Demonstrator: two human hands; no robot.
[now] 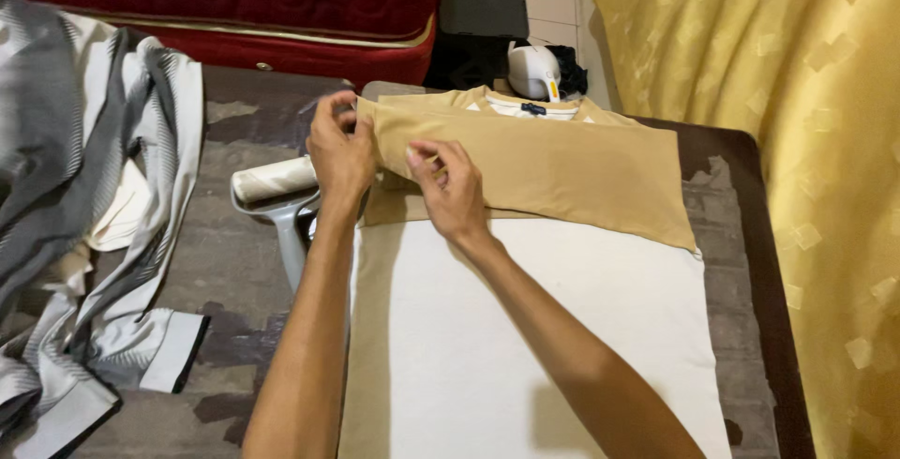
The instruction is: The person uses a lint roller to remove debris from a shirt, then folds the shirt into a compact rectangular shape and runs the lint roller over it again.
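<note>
At centre frame, a tan-and-white T-shirt point(525, 262) lay flat on the table point(750, 262), both tan sleeves already folded across its chest; the lower body remained unfolded. The left hand point(339, 154) pinched the sleeve's left edge with fingers closed; the right hand point(450, 187) pressed the fold, fingers curled narrow.

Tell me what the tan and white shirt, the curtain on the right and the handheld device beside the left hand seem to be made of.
Shirt: soft matte knit, likely cotton; it folds flat under the left hand and right hand. Curtain: glossy golden woven fabric, perhaps satin-like polyester, with a sheen and square pattern. Device: smooth hard plastic in cream and grey, judging by its moulded shape.
</note>
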